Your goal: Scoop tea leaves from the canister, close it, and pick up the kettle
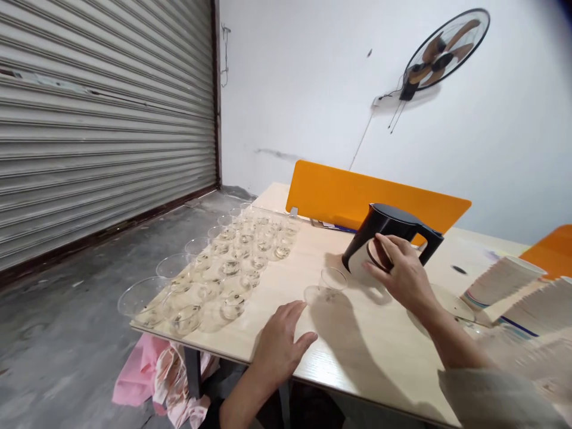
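Note:
My left hand (281, 339) is over the table's near edge, its thumb apart from the fingers, holding nothing. Its fingertips come close to a clear plastic cup (334, 279) by itself on the wood. My right hand (404, 271) has bent fingers and thumb at the edge of a round brown shape with a pale rim (379, 256), in front of a black electric kettle (388, 225). Whether that shape is a separate container or part of the kettle I cannot tell. To the left, several clear cups (230, 268) stand in rows, with dark bits in pale liquid.
Stacks of paper cups (504, 280) and clear cups (536, 363) occupy the table's right side. An orange divider (353, 193) rises behind the kettle. Pink cloth (143, 369) hangs below the left edge. A fan (442, 56) is on the wall; a metal shutter (107, 119) is left.

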A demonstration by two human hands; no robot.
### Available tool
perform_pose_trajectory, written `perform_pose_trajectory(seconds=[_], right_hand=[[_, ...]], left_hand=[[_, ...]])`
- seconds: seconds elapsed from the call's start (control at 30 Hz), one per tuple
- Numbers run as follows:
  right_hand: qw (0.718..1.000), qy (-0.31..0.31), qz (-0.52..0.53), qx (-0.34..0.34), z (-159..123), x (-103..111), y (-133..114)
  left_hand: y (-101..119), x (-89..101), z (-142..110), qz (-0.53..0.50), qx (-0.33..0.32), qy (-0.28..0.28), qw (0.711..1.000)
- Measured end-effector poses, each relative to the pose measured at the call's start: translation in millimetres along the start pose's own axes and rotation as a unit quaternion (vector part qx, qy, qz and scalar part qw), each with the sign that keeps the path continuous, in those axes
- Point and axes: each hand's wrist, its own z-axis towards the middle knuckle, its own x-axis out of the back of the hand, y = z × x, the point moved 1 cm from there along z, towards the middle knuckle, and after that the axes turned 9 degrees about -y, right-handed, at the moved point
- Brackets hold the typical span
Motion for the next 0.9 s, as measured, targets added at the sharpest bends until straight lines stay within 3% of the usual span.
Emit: perform_pose_trajectory(seconds=[0.2,0.33,0.47,0.63,0.77,0.9], right_hand=[[0.996,-0.062,0.061,0.028,71.0,-71.8,12.0],[0.987,-0.120,0.096,0.041,85.3,-116.3,16.2],[0.978,-0.166,0.115,0.056,87.6,-141.2,21.3],[0.970,-0.193,0.131,0.073,92.0,-148.2,29.0],[0.965,-0.210,0.142,0.069,91.0,-138.0,29.0],[0.974,-0.144,0.174,0.016,63.7,-113.9,24.5]], left_hand=[[3.9,1.5,0.3,0.000,0.018,-0.014,1.000],[3.4,2.5,2.3,-0.006,0.021,-0.015,1.000],[2.7,2.1,2.3,-0.008,0.030,-0.017,0.999],[0.6,-0.3,2.6,-0.003,0.030,-0.022,0.999],[-2.9,-2.7,1.9,0.001,0.030,-0.022,0.999],[-5.3,-2.6,-0.3,-0.001,0.025,-0.018,1.000]])
